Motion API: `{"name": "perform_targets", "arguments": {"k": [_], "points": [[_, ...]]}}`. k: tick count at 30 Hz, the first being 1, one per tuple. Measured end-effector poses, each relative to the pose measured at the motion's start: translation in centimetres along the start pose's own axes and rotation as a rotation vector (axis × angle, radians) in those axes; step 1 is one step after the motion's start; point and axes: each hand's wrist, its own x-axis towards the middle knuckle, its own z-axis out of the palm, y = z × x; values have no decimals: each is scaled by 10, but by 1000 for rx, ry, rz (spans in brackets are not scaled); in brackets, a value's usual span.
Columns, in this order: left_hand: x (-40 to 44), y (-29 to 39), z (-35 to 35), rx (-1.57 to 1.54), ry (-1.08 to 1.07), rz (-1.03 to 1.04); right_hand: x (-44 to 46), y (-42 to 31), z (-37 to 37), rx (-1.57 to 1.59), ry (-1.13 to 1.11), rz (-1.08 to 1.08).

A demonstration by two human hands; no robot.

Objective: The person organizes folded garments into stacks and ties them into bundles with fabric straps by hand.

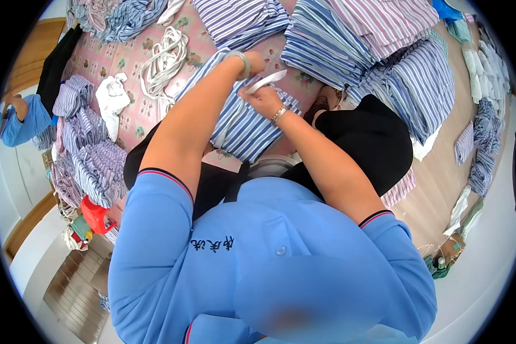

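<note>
A bundle of folded blue-and-white striped cloth (243,137) lies right in front of my lap. Over its far part reaches my left hand (253,62), a pale bangle on the wrist; its fingers look curled, and what they grip, if anything, is hidden. Close beside it, my right hand (263,102), with a bracelet, is closed on a white cloth strip (267,81). One end of this strip sticks up to the right above the bundle.
Tall stacks of striped cloth (326,49) stand ahead right, another pile (240,20) straight ahead. White cloth strips (165,63) lie tangled on the pink flowered sheet (133,54). Folded striped piles (89,132) and a red plastic item (95,215) are left. Another person (26,120) is far left.
</note>
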Motion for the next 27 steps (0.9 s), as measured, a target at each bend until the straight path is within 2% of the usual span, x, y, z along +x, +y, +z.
{"name": "perform_targets", "arguments": {"k": [2,3,4,6,7,8,10,12,15,16,19,20,22,23,24,26,27], "points": [[-8,24,-19,-823,53,-291,1,11,4,-108,-70,-271],[-11,36,-29,-1168,95,-438,-1,-3,-2,-85,-100,-225],[-20,46,-37,-1166,86,-433,0,-1,-3,-81,-93,-219],[-42,55,-50,-1657,299,-488,4,7,-3,-62,-87,-230],[-58,47,-57,-1710,223,-402,2,10,-2,-44,-60,-143],[-67,45,-52,-1708,220,-406,2,15,-1,-40,-60,-144],[-89,46,-41,-1605,303,-548,8,21,0,93,-95,62],[-103,48,-22,-1625,296,-585,8,6,-11,96,-91,54],[-109,55,6,-1729,209,-591,12,-1,-21,464,-107,215],[-108,60,11,-1736,215,-589,14,-7,-24,456,-111,216],[-94,70,46,-1398,483,-424,23,-16,-30,258,-45,142],[-98,73,47,-1412,486,-431,26,-21,-32,190,-30,117],[-100,80,44,-1728,433,-449,29,-31,-33,119,-6,176],[-112,86,29,-1649,401,-447,29,-38,-31,195,-14,226],[-102,82,45,-1387,562,-311,30,-41,-26,264,12,258],[-105,74,55,-1448,557,-170,28,-49,-20,347,-71,319],[-115,65,57,-1799,458,-184,26,-55,-18,360,-118,346]]}}
